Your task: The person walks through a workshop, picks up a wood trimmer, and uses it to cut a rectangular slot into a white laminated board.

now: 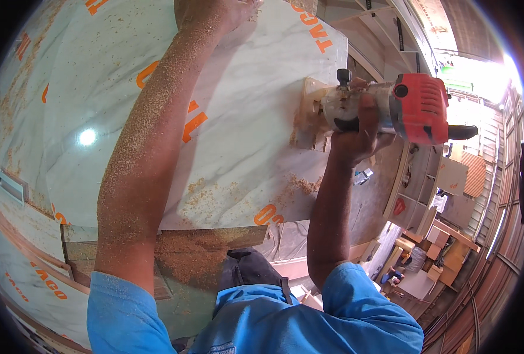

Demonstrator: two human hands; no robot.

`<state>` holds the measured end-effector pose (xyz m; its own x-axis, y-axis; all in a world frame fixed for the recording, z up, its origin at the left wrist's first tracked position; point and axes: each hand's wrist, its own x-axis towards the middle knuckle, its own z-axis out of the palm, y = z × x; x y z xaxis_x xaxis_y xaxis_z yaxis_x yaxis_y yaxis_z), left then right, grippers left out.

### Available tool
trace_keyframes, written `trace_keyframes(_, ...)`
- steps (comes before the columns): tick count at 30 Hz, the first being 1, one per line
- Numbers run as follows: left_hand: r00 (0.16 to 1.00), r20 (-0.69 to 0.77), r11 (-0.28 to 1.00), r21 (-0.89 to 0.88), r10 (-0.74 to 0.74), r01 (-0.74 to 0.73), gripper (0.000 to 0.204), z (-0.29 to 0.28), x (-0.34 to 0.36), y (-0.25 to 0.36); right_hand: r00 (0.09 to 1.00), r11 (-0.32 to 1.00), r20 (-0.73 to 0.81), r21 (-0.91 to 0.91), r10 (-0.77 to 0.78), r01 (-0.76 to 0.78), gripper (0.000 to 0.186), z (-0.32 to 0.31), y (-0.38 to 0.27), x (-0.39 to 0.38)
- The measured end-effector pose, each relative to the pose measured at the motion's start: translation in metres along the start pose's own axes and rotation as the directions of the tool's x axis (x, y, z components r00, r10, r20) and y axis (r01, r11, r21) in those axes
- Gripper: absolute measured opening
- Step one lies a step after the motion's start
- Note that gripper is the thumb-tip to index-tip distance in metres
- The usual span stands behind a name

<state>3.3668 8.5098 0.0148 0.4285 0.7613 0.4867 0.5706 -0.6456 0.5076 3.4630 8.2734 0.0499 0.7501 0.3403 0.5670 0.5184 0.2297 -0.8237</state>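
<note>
My right hand [357,139] grips the metal body of a red-and-silver handheld router [418,106], lying on its side at the right edge of a marble-patterned panel [126,112] with orange lettering. A pale wooden block [306,112] surrounds the router's base end. My left hand [218,12] reaches to the panel's top, cut off by the frame, its fingers curled on something I cannot make out. Sawdust coats my left forearm and lies in patches on the panel, mostly near its lower right.
Another marble-patterned sheet [38,298] lies at lower left beside a sawdust-covered wooden surface [209,239]. On the right are open cabinet frames [415,183], stacked boards and offcuts [451,253], and a corrugated metal wall [498,206]. A small tool [362,176] lies beyond my right forearm.
</note>
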Motion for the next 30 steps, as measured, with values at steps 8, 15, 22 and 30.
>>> trace_keyframes(8,1.000,0.009,1.000,0.028,-0.001,0.000,0.060,0.004,-0.001,-0.005,0.991,0.966,-0.049,-0.233,-0.128,0.114,0.032,0.000,0.026,0.015)
trace_keyframes(15,0.998,-0.053,1.000,0.006,0.025,-0.025,0.058,0.003,-0.002,-0.004,0.988,0.976,-0.016,-0.163,-0.152,0.147,0.030,0.010,0.037,0.032)
trace_keyframes(22,0.999,0.007,0.998,-0.034,-0.050,0.051,0.048,0.001,0.000,0.001,0.996,0.989,-0.009,-0.121,-0.084,0.082,0.026,0.006,0.017,0.025)
trace_keyframes(30,0.998,-0.022,0.998,-0.017,-0.054,0.053,0.051,0.005,-0.002,-0.001,0.994,0.992,0.001,0.063,0.109,-0.109,0.029,-0.005,-0.017,-0.010)
